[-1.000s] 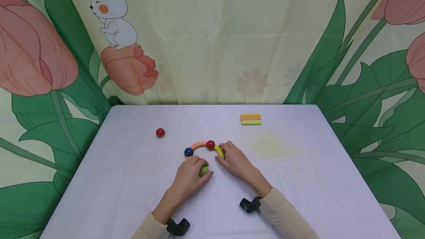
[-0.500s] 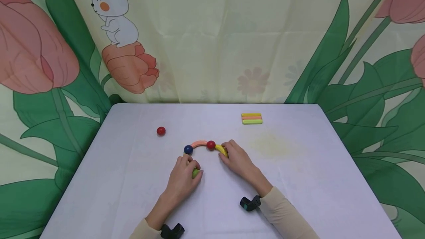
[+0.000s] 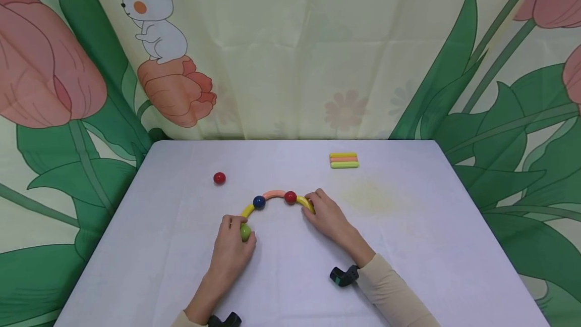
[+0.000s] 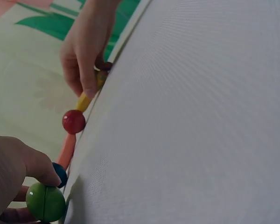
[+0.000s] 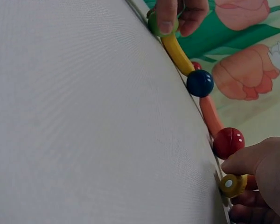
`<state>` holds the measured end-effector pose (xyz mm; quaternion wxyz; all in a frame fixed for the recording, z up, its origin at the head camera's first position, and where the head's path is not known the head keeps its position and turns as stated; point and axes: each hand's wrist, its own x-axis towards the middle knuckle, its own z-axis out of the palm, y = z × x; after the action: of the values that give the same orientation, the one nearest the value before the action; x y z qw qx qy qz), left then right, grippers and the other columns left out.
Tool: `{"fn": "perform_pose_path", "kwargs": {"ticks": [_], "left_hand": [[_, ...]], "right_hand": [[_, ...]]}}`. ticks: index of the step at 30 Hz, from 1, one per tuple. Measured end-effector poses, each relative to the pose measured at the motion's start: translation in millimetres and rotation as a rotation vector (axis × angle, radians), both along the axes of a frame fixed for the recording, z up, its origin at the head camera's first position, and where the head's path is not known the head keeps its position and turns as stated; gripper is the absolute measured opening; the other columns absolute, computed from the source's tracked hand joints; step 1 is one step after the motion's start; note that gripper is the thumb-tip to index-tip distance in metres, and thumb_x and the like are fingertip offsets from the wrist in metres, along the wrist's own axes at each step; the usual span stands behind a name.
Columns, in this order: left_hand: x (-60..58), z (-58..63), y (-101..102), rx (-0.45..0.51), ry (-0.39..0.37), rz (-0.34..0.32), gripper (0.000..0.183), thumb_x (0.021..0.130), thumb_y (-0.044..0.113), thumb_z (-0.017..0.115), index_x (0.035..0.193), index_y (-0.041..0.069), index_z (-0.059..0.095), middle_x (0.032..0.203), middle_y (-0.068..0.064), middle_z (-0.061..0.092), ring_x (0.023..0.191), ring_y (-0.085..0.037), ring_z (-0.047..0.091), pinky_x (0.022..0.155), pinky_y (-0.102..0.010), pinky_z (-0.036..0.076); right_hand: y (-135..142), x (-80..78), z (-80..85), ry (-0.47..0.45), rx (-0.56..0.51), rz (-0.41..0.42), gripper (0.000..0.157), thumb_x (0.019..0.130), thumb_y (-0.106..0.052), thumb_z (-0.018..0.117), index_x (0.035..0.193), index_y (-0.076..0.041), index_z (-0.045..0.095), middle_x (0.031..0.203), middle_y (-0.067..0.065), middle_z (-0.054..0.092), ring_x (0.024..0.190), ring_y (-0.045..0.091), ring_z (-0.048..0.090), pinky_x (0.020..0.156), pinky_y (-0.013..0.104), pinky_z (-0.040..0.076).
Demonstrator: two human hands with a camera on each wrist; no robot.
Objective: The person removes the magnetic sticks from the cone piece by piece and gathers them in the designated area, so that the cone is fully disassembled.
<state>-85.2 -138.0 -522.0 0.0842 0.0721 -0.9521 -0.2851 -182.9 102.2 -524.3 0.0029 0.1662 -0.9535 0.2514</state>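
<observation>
A chain of balls and curved rods arches across the table's middle. From the left it runs green ball (image 3: 245, 232), yellow curved rod (image 3: 247, 210), blue ball (image 3: 259, 202), salmon curved rod (image 3: 274, 194), red ball (image 3: 290, 197) and a second yellow curved rod (image 3: 305, 202). My left hand (image 3: 230, 247) grips the green ball between thumb and fingers. At the other end, my right hand (image 3: 329, 219) pinches the second yellow curved rod, whose round end with a pale silvery spot (image 5: 229, 184) faces the right wrist camera. Fingers hide part of that rod.
Beyond the chain to the left lies a loose red ball (image 3: 220, 178). Straight yellow, salmon and light green sticks (image 3: 344, 160) lie side by side near the back edge of the white-covered table (image 3: 408, 266). A printed curtain (image 3: 272, 64) hangs behind.
My left hand has moved left with the green ball, so the arch spreads wider and the left yellow rod comes into view. My right hand has shifted slightly right with its rod.
</observation>
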Motion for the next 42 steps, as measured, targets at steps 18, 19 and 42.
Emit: {"fn": "perform_pose_path", "kwargs": {"ticks": [18, 19, 42], "left_hand": [[-4.8, 0.2, -8, -0.032, -0.035, 0.117, 0.038, 0.089, 0.020, 0.072, 0.119, 0.000, 0.060, 0.111, -0.017, 0.058, 0.092, -0.025, 0.053, 0.080, -0.038, 0.055], [-4.7, 0.4, -9, -0.028, -0.037, 0.115, 0.038, 0.089, 0.020, 0.072, 0.119, 0.000, 0.060, 0.111, -0.016, 0.058, 0.092, -0.025, 0.053, 0.079, -0.038, 0.055], [-7.4, 4.5, -20, -0.046, -0.027, 0.103, 0.039, 0.090, 0.014, 0.068, 0.124, -0.002, 0.060, 0.116, -0.019, 0.058, 0.101, -0.029, 0.055, 0.086, -0.043, 0.056]], "right_hand": [[3, 0.7, -0.6, 0.018, -0.008, -0.018, 0.031, 0.092, -0.023, 0.072, 0.119, -0.008, 0.069, 0.097, 0.002, 0.058, 0.076, 0.010, 0.049, 0.070, 0.022, 0.050], [3, 1.0, -0.4, 0.020, -0.008, -0.019, 0.031, 0.092, -0.022, 0.072, 0.119, -0.008, 0.069, 0.098, 0.002, 0.058, 0.076, 0.011, 0.050, 0.070, 0.022, 0.050], [9, 3.6, 3.4, 0.031, 0.009, -0.012, 0.029, 0.092, -0.019, 0.072, 0.118, -0.010, 0.068, 0.103, 0.003, 0.060, 0.083, 0.012, 0.053, 0.081, 0.028, 0.056]]}}
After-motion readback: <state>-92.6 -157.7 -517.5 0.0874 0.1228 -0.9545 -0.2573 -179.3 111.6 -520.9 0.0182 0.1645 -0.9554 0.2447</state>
